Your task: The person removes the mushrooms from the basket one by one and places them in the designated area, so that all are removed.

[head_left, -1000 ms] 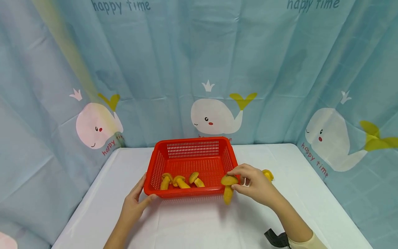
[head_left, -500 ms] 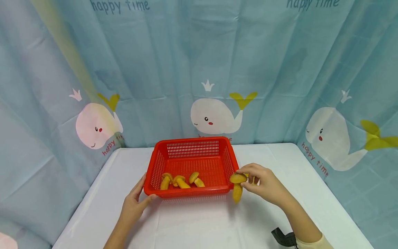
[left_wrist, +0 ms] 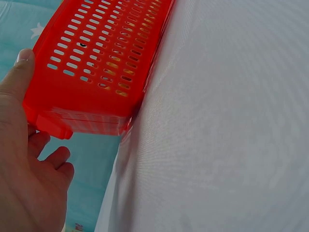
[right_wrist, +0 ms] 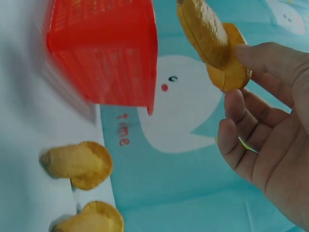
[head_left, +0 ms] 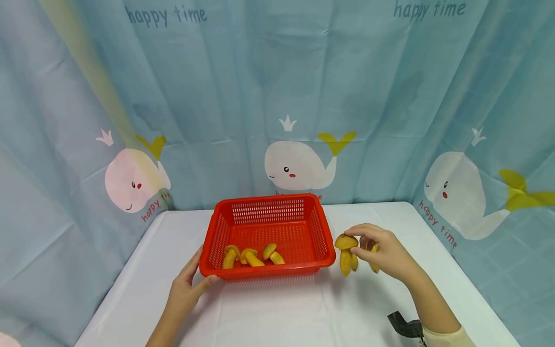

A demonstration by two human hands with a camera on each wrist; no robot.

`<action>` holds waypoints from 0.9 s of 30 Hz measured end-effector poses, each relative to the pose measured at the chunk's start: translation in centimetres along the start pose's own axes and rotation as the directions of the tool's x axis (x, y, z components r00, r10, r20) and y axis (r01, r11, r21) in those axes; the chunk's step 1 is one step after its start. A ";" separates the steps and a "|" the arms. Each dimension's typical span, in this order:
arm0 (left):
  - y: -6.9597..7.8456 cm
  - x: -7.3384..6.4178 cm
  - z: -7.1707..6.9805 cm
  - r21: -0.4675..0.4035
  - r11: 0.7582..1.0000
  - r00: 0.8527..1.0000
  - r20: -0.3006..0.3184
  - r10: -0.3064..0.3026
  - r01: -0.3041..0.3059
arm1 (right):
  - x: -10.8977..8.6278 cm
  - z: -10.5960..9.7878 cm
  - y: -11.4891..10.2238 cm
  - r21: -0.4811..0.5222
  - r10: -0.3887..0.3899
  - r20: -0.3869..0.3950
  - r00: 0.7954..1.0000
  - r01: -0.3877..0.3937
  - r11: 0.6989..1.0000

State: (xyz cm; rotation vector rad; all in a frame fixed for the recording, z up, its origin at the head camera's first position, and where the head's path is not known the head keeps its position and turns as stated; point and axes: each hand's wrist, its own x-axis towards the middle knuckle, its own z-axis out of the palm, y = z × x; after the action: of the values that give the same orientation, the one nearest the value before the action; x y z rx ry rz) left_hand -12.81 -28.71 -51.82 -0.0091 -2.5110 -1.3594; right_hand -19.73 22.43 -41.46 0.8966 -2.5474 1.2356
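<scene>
My left hand (head_left: 184,286) grips the front-left corner of a red plastic basket (head_left: 269,273), thumb at the rim in the left wrist view and fingers beside the handle tab. Three yellow-brown mushrooms lie inside along its front: one at left (head_left: 231,257), a second mushroom (head_left: 251,258) and a third mushroom (head_left: 273,254). Right of the basket, my right hand (head_left: 388,253) pinches another mushroom (head_left: 346,245) by its cap, stem hanging down. Two more mushrooms lie on the table: the nearer mushroom (right_wrist: 79,163) and another mushroom (right_wrist: 94,220), both partly hidden in the head view.
A white cloth (head_left: 277,313) covers the table. Behind and at both sides hangs a blue curtain (head_left: 234,96) printed with whales. A black strap (head_left: 405,325) sticks out at the right wrist.
My right hand has moved rightward, taking the mushroom from the basket's front-right corner to a spot beyond it. The left hand and basket have stayed in place.
</scene>
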 end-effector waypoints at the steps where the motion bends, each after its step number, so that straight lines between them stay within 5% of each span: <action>1: 0.0 0.0 0.0 0.000 1.000 1.000 -0.001 -0.003 0.003 | -0.1 -0.1 0.2 0.005 -0.001 -0.005 1.000 0.001 1.000; 27: 0.4 -0.1 0.0 -0.012 1.000 1.000 -0.006 -0.005 0.005 | -1.4 -4.4 6.0 -0.106 0.161 -0.150 0.975 -0.178 0.978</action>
State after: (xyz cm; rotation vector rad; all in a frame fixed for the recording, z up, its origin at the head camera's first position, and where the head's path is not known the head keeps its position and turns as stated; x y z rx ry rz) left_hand -12.68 -28.48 -51.48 -0.0009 -2.4994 -1.3743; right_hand -22.56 29.24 -43.13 0.5556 -2.5958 1.1311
